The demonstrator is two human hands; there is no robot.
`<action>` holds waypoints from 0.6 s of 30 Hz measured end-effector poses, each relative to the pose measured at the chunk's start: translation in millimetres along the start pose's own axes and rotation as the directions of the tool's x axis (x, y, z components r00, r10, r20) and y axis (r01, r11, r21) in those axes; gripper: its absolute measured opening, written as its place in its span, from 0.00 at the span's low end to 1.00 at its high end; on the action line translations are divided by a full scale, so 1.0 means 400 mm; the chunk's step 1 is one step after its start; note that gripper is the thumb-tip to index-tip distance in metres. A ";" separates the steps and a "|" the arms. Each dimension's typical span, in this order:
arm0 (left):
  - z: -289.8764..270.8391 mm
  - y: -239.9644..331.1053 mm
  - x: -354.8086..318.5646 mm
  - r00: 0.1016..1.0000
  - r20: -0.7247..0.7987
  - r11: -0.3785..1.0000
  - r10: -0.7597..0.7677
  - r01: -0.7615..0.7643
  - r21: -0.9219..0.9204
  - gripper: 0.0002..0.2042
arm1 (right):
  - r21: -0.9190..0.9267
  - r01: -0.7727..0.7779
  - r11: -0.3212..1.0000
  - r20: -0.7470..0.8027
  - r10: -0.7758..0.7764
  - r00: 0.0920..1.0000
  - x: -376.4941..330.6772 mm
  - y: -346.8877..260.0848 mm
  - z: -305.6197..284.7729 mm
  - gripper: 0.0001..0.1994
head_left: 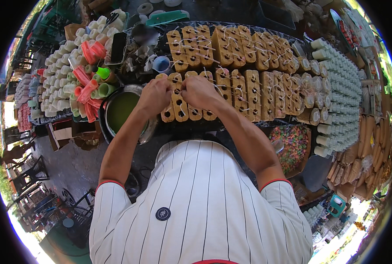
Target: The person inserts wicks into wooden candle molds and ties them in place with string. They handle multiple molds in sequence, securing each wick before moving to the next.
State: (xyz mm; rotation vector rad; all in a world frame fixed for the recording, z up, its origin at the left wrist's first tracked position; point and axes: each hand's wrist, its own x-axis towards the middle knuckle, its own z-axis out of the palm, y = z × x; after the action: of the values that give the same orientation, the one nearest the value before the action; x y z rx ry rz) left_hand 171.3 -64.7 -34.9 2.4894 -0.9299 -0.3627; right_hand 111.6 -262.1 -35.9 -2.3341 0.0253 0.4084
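My left hand [156, 96] and my right hand [200, 91] are close together over the front row of tan blocks. Each of these upright blocks [179, 103] has dark round holes and white strings lying across it. The fingers of both hands are bent and pinched together at the upper end of a block near the row's left end. Whatever lies between the fingertips is too small to make out. Behind the front row stands a second row of similar blocks [222, 48], also strung with white strings.
A metal pot of green liquid [122, 110] stands beside my left forearm. Left of it are many pale cups [57, 81] and red-pink plastic pieces [87, 90]. A blue cup [161, 64] is behind my left hand. At right are white cups [337, 92] and a box of colourful bits [288, 147].
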 end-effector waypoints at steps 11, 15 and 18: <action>0.002 -0.014 0.021 0.976 0.173 0.983 -0.129 0.150 -0.111 0.12 | -0.076 -0.088 0.993 0.025 0.090 0.996 0.054 -0.003 0.044 0.11; 0.000 -0.008 0.025 0.992 0.103 0.985 -0.075 0.089 -0.147 0.12 | -0.034 0.039 0.999 -0.116 -0.043 0.992 0.014 0.003 0.058 0.11; 0.006 -0.017 0.032 0.998 0.050 0.985 -0.045 0.053 -0.164 0.12 | -0.085 0.060 0.995 -0.159 -0.073 0.985 -0.037 -0.020 0.053 0.10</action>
State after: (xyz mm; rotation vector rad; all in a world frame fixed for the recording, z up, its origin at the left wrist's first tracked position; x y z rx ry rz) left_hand 183.4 -69.4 -41.4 2.3644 -0.8224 -0.4950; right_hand 92.5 -243.4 -40.1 -2.4346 0.0089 0.1888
